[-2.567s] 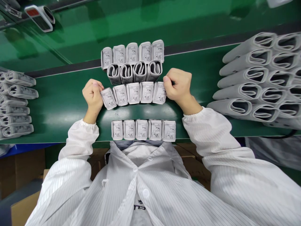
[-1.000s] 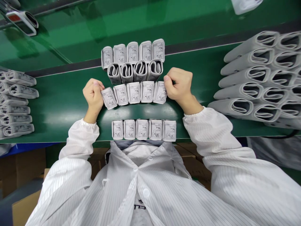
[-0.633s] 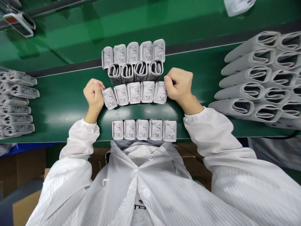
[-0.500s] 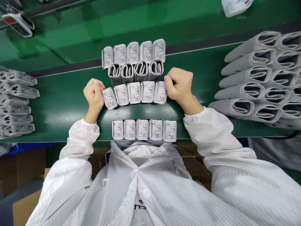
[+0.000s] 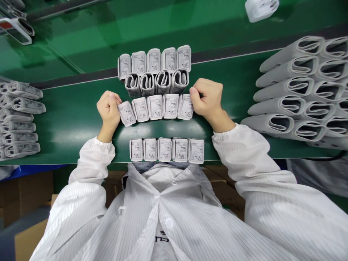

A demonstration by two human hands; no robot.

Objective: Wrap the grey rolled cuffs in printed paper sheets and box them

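My left hand [image 5: 109,107] is closed, its thumb and fingertips on the left end of a row of folded grey blood pressure cuffs [image 5: 156,107] with printed diagrams. At the row's right end my right hand [image 5: 207,97] is also closed, with its thumb against the last cuff [image 5: 185,107]. The leftmost cuff [image 5: 127,113] leans at an angle, and the row bows slightly. Just behind lie rolled cuffs [image 5: 147,85] with their coiled ends showing, and behind those another printed row [image 5: 154,61]. The curled fingers of both hands are partly hidden.
A separate row of folded cuffs [image 5: 164,149] lies at the green table's [image 5: 67,123] front edge. Stacks of cuffs stand at the left [image 5: 23,136] and right [image 5: 288,88]. On the green surface behind are a white plastic part [image 5: 261,10] and a device [image 5: 17,30].
The white plastic part and the device on the rear green surface have shifted left. My hands and the rows of cuffs look the same.
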